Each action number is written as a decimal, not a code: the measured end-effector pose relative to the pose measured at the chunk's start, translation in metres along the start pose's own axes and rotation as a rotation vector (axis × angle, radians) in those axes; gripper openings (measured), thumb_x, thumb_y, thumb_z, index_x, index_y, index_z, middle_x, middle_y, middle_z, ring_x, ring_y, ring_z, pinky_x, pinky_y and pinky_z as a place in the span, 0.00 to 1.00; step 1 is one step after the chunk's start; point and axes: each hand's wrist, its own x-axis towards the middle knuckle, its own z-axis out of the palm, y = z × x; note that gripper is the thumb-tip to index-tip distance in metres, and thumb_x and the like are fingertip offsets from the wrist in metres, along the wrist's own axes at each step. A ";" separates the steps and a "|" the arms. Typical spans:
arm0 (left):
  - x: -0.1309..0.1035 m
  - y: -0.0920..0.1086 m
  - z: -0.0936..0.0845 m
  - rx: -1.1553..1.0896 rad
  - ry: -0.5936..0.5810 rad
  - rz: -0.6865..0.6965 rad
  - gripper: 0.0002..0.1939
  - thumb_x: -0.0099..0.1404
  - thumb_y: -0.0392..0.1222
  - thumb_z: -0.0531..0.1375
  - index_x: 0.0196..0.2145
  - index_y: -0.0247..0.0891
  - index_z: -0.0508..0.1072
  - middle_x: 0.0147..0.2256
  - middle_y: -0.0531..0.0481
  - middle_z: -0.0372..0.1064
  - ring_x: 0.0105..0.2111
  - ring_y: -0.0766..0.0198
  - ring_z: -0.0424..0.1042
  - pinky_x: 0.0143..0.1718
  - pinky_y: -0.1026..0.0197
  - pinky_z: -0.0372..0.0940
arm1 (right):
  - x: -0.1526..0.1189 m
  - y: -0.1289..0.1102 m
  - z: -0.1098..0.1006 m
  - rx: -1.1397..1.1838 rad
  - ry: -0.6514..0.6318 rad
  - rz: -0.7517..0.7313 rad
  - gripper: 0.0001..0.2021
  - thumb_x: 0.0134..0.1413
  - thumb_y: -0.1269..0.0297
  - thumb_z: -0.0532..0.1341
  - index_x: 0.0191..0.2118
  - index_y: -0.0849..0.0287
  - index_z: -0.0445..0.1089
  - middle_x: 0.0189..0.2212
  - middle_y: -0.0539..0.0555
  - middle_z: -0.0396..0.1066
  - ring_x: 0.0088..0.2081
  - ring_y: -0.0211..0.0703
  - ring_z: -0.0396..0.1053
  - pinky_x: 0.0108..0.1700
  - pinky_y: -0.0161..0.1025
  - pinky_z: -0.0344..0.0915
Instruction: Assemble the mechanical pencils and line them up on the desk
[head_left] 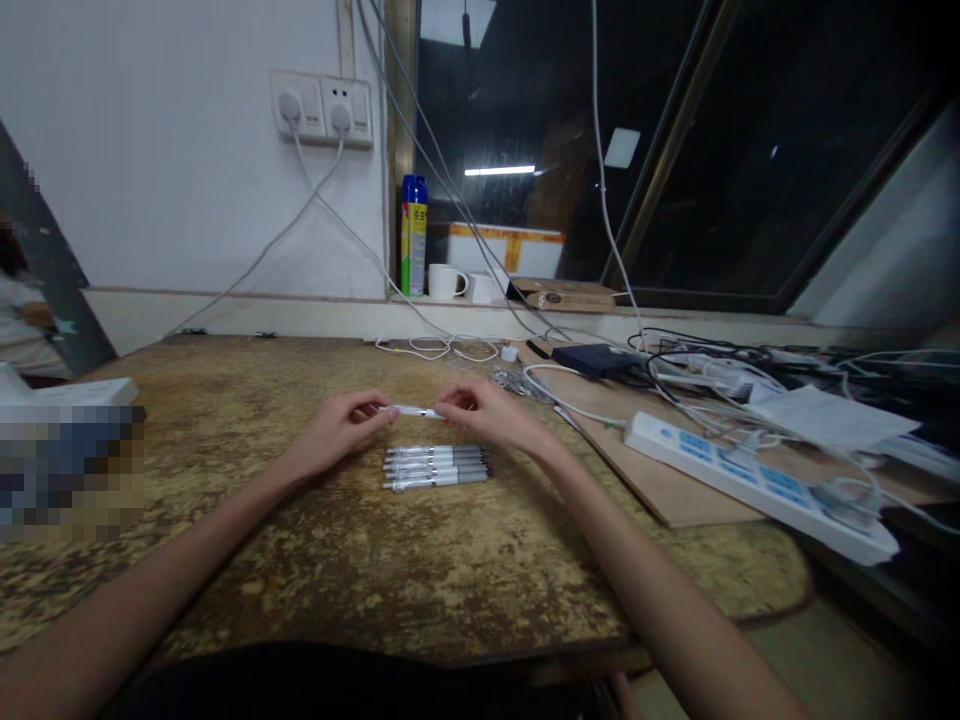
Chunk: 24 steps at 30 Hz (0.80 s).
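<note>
A white pen (414, 411) is held level above the worn wooden table (300, 570), one end in each hand. My left hand (349, 425) pinches its left end, and my right hand (478, 412) grips the right end. Just below, nearer to me, several white and grey pens (436, 467) lie side by side in a stack of parallel rows, their clear ends to the left and grey ends to the right.
A white power strip (757, 485) and a thin brown board (645, 460) lie at the right with tangled cables. A spray can (414, 235) and a white mug (447, 281) stand on the sill. A white object (82, 396) is at far left.
</note>
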 end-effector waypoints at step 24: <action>0.001 -0.015 -0.004 0.115 -0.245 0.043 0.17 0.70 0.53 0.59 0.46 0.41 0.81 0.41 0.48 0.80 0.40 0.57 0.76 0.43 0.59 0.67 | -0.004 0.023 0.000 -0.189 -0.251 0.079 0.12 0.60 0.59 0.65 0.39 0.63 0.81 0.33 0.56 0.80 0.32 0.41 0.73 0.33 0.34 0.62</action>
